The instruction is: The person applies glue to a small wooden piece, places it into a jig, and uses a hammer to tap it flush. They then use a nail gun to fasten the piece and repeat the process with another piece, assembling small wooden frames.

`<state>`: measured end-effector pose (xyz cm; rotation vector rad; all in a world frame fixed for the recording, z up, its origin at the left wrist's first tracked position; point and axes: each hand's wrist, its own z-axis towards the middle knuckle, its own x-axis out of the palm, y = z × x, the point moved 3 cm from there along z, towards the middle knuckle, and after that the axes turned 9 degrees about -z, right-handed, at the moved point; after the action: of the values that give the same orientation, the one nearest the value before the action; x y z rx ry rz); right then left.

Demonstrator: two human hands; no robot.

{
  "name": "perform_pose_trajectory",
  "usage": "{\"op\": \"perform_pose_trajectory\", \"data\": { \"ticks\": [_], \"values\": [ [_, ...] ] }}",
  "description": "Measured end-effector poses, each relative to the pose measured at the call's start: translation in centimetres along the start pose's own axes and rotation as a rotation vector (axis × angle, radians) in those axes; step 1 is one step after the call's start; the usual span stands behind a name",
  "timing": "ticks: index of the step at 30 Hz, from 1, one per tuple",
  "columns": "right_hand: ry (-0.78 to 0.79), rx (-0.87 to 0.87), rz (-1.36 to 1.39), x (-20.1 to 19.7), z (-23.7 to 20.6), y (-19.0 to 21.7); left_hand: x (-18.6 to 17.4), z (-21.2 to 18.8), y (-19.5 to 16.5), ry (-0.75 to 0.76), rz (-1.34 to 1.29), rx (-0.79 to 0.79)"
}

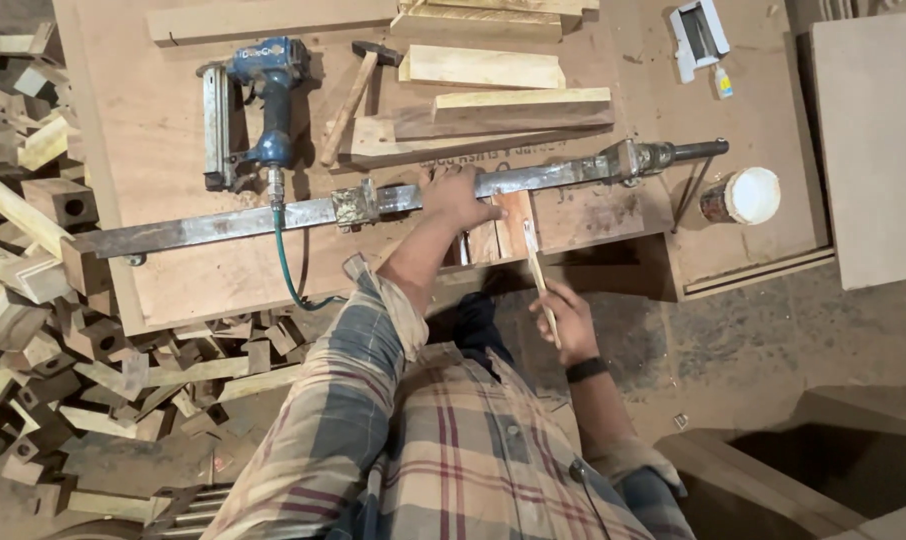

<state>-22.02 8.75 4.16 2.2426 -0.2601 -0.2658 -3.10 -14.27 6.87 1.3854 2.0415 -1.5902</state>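
My left hand [461,197] rests on a long metal bar clamp [273,214] that lies across the plywood bench [173,130], its fingers over the bar and touching a small wooden piece [513,222] under it. My right hand [569,322], with a dark band on the wrist, grips a thin wooden stick [535,268] whose upper end points at that wooden piece. The clamp's screw end [663,155] is at the right.
A blue pneumatic nail gun [263,100] with a green hose [285,262] lies at the bench's back left, a hammer [358,85] and wooden planks [483,68] beside it. A white-lidded tin [743,195] stands right. Wood offcuts [43,250] pile on the floor left.
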Motion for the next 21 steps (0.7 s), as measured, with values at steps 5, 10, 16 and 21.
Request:
{"op": "perform_pose_trajectory", "data": {
  "ticks": [5, 10, 16, 21],
  "values": [
    [0.037, -0.001, 0.038, -0.3, 0.9, 0.0, 0.0, -0.1, -0.1, -0.038, 0.018, -0.01],
    [-0.016, -0.036, -0.099, -1.4, -3.6, -1.8, -0.6, -0.3, -0.7, -0.053, 0.006, -0.013],
    [0.153, -0.18, -0.162, 2.8, -5.3, -1.7, -1.1, -0.2, 0.1, 0.126, 0.051, -0.018],
    [0.231, -0.166, -0.128, 6.7, -4.0, -1.3, -1.6, 0.2, 0.7, 0.122, 0.029, 0.066]
  ]
}}
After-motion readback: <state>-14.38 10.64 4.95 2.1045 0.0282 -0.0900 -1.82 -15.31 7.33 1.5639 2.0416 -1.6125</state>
